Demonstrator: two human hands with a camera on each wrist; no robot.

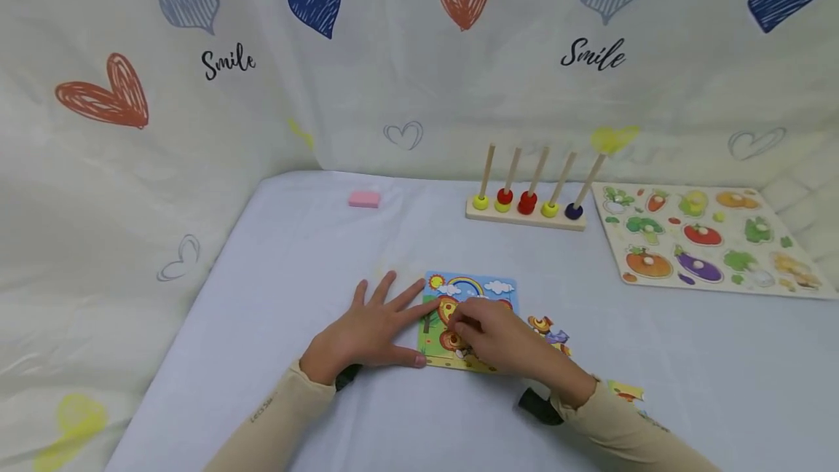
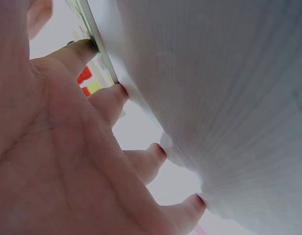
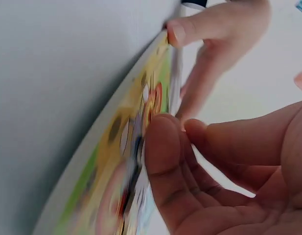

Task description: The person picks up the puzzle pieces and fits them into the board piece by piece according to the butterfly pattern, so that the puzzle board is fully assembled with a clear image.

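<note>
A picture puzzle board [image 1: 434,344] with a rainbow, clouds and a butterfly lies flat on the white table. My left hand [image 1: 370,330] rests with fingers spread at its left side, thumb and index fingertip on the board's edge. Over the middle of the board is my right hand [image 1: 494,333], fingers bent and thumb brought close to the index finger. In the right wrist view the thumb [image 3: 163,147] is right at the pictured surface; I cannot tell whether a piece is between the fingertips. Loose puzzle pieces [image 1: 541,324] lie just right of the board.
Another puzzle piece [image 1: 625,390] lies beside the right sleeve. Behind stands a wooden peg stand [image 1: 524,218] with coloured beads. A vegetable peg puzzle [image 1: 714,242] lies at the back right, and a pink block [image 1: 364,199] at the back left. A heart-printed curtain [image 1: 367,79] hangs behind.
</note>
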